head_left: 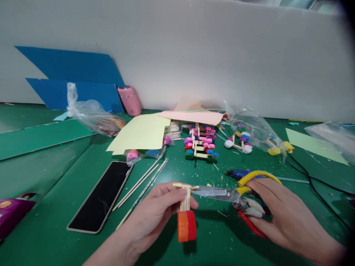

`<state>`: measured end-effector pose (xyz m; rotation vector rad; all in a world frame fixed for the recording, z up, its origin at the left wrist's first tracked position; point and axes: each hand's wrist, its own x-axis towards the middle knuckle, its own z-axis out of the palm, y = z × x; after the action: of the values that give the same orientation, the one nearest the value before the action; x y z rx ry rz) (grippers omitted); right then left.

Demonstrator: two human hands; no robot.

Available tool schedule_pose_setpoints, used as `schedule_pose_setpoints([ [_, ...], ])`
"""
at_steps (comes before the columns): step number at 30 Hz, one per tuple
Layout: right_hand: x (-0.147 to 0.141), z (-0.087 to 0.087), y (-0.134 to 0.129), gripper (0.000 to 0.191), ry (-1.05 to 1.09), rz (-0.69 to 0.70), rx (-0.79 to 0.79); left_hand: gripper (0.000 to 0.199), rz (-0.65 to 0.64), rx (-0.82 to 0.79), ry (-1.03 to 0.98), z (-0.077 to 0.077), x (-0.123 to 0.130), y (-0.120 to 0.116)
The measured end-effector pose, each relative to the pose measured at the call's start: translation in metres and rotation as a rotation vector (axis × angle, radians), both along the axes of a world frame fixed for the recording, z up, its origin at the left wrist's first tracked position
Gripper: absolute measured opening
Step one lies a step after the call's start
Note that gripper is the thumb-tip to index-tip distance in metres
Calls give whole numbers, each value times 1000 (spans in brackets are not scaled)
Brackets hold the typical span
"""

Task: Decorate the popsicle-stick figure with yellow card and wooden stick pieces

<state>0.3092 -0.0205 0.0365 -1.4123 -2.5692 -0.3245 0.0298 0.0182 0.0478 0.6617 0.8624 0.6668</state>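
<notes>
Over a green table point(222, 242) below the upper-frame white wall point(177, 55), my left hand point(156, 207) pinches joined sticks point(185, 201), my right hand point(280, 207) fingers clamped around scissors point(216, 194).

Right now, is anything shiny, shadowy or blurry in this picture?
Head view: a faint, wispy reflection on the phone's dark screen; head view: a soft dark shadow on the table below the orange and red caps; head view: the right hand's wrist looks smeary, and the top right corner goes black.
</notes>
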Motion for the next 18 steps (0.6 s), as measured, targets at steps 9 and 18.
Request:
schedule_pose_setpoints([
  [9, 2, 2, 1, 45, -15, -6, 32, 20, -15, 16, 10, -1, 0, -1],
  [18, 2, 12, 6, 36, -48, 38, 89, 24, -34, 47, 27, -2, -1, 0],
])
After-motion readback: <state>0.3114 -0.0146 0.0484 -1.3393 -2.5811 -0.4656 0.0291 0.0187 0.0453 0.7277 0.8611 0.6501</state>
